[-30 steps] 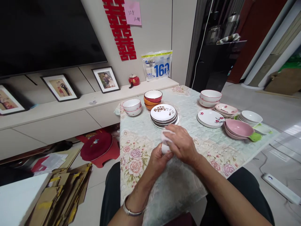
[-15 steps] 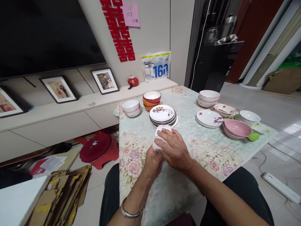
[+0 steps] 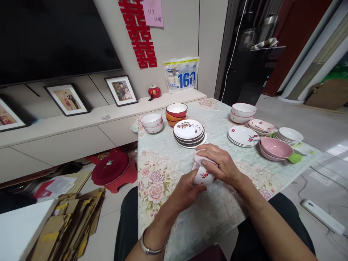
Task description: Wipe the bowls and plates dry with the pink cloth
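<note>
Over the near part of the table, my left hand grips a small white bowl with red blossoms, thumb against its side. A pale pink cloth is bunched under the fingers of my right hand, which presses it on the bowl's rim. The bowl is tilted, and the hands hide part of it. Just beyond stands a stack of white plates with brown flowers and dark rims. To the right lies a stack of white plates with red flowers.
Behind the brown-flowered plates are orange and red bowls and white bowls. At the right stand more white bowls, pink leaf-shaped dishes, spotted dishes and small white bowls. A floral cloth covers the table.
Both hands and the bowl have moved right and slightly nearer to me. The bowl has turned, so its red-flowered side now shows. My right hand has shifted to the rim with the cloth.
</note>
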The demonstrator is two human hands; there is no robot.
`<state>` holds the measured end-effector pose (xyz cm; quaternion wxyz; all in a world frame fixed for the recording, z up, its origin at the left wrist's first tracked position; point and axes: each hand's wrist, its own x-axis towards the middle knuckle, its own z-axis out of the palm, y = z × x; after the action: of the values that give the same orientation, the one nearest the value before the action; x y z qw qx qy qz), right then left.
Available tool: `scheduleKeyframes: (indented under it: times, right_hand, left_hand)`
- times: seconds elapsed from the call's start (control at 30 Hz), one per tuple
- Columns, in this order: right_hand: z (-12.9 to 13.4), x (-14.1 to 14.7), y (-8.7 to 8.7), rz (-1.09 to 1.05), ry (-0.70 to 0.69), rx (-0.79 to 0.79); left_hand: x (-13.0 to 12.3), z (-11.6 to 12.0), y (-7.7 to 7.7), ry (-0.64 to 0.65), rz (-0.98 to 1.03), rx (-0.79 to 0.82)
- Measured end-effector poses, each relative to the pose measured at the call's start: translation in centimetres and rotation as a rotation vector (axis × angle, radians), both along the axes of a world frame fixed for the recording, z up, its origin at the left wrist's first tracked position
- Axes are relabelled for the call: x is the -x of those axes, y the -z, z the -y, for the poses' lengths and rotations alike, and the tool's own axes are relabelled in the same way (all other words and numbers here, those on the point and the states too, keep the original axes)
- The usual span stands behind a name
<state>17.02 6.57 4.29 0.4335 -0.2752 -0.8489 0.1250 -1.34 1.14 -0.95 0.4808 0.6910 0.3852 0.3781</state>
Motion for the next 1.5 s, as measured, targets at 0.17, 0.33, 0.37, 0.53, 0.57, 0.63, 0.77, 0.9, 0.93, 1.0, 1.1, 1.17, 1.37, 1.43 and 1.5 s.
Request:
scheduleKeyframes:
  times: [0.17, 0.33, 0.37, 0.53, 0.57, 0.63, 0.77, 0.9, 0.93, 1.0, 1.1, 1.17, 1.37, 1.43, 1.5]
  right_hand:
    - [-1.7, -1.4, 1.6, -0.221, 0.14, 0.19]
    - [-2.6, -2.0, 3.0, -0.332, 0.225, 0.375]
    - [-2.5, -1.7, 3.1, -0.326, 0.24, 0.355]
    - [-0.2, 1.5, 2.3, -0.172, 0.27, -0.004]
    - [0.5, 2.3, 2.2, -0.12, 0.287, -0.074]
    - [1.7, 3.6, 2.0, 0.019, 0.281, -0.205]
    - [2.2, 4.1, 1.9, 0.168, 0.142, -0.308]
    - [0.3, 2.6, 2.3, -0.14, 0.18, -0.032]
    - [-0.2, 2.2, 2.5, -0.257, 0.216, 0.116]
    - [-1.0, 1.7, 3.0, -0.439, 0.262, 0.423]
    - [-1.6, 1.1, 3.6, -0.54, 0.254, 0.683]
    - [-1.9, 0.7, 3.8, -0.563, 0.22, 0.74]
    - [-2.2, -0.5, 3.4, -0.643, 0.064, 0.99]
    - [-2.0, -0.9, 3.0, -0.648, 0.001, 1.056]
    - [-1.7, -1.4, 2.6, -0.617, -0.055, 1.086]
  left_hand:
    - [0.0, -0.9, 0.4, -0.125, -0.074, -0.049]
    - [0.0, -1.6, 0.3, -0.098, -0.035, -0.179]
    - [0.0, -1.5, 0.2, -0.09, -0.02, -0.182]
    - [-0.1, -0.9, 0.1, -0.16, 0.165, 0.027]
    - [-0.1, -0.8, 0.2, -0.176, 0.225, 0.069]
    - [-0.1, -0.9, 0.5, -0.208, 0.336, 0.119]
    - [-0.1, -0.8, 1.1, -0.227, 0.45, 0.156]
    - [-0.1, -0.5, 1.1, -0.105, 0.536, 0.22]
    - [-0.1, -0.4, 0.9, -0.084, 0.523, 0.209]
    - [-0.1, -0.2, 0.6, -0.085, 0.421, 0.148]
    - [0.1, -0.1, 0.1, -0.14, 0.086, -0.035]
    - [0.1, -0.2, 0.2, -0.163, -0.159, -0.249]
    - [-0.7, -0.6, 1.4, -0.151, -0.575, -0.79]
    - [-0.9, -0.5, 1.5, -0.171, -0.618, -0.845]
    - [-0.9, -0.3, 1.5, -0.193, -0.635, -0.866]
